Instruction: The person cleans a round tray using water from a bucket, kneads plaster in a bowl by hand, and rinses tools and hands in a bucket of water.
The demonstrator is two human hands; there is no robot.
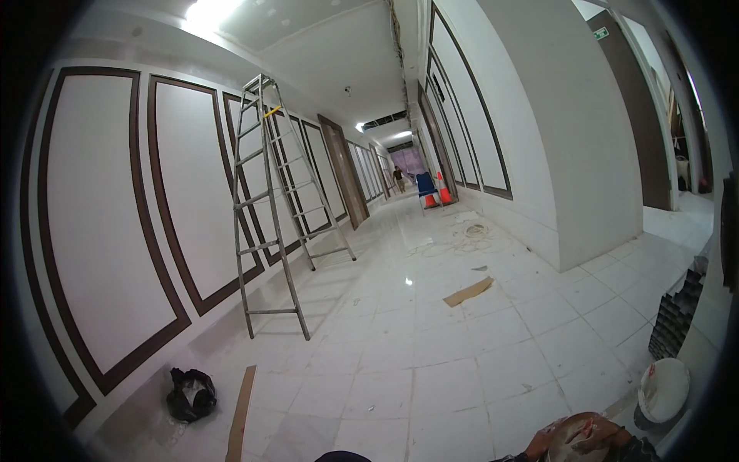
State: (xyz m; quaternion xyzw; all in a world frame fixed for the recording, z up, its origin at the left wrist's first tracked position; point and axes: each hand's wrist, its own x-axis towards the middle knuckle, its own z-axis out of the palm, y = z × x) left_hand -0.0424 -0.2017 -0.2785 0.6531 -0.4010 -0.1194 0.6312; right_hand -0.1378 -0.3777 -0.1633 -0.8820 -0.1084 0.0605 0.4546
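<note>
At the bottom right edge, my left hand point(540, 444) and my right hand point(608, 436) are close together, partly cut off by the frame. Between them is a round, brownish, shallow thing point(573, 440) with pale and reddish smears; its kind is unclear. The fingers of both hands appear curled at its rim. Dark sleeves show at the wrists. Just right of my hands stands a white bucket point(663, 391) with a stained inside.
A metal stepladder point(269, 196) stands along the panelled left wall. A black plastic bag point(191, 394) and cardboard strips point(241, 412) point(468, 292) lie on the tiles. Farther off are coiled cable point(476, 230), orange cones point(444, 190), a blue chair point(426, 184) and a person point(399, 178).
</note>
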